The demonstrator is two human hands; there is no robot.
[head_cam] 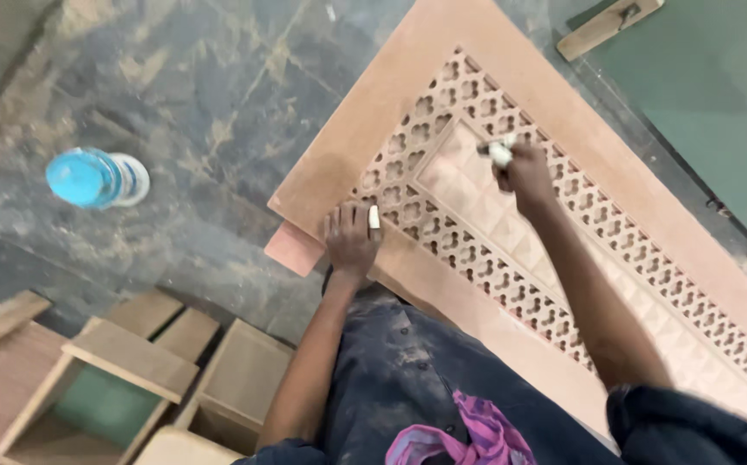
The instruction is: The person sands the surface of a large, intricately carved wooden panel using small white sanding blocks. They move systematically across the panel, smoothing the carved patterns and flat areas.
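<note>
On the carved panel (511,198) we press our left hand (350,238) flat, fingers together, while our right hand (526,175) pinches a small white tool (499,152) against the lattice.

Pale pinkish-tan panel (365,112), cut through with a lattice band (511,275) of repeating four-lobed holes around a centre of raised diamond facets (485,207). Small white tool (500,152) with a dark tip in the right hand (526,172); a white strip (374,216) at the left hand (349,237). Mottled grey floor (201,86), streaked with tan dust. Bright blue bottle (98,177), clear-sided. Light brown wooden boxes (132,379), one with a green inside. Dull green board (709,95). Dark blue trousers (408,370), dust-smeared. Pink and purple cloth (464,435).
</note>
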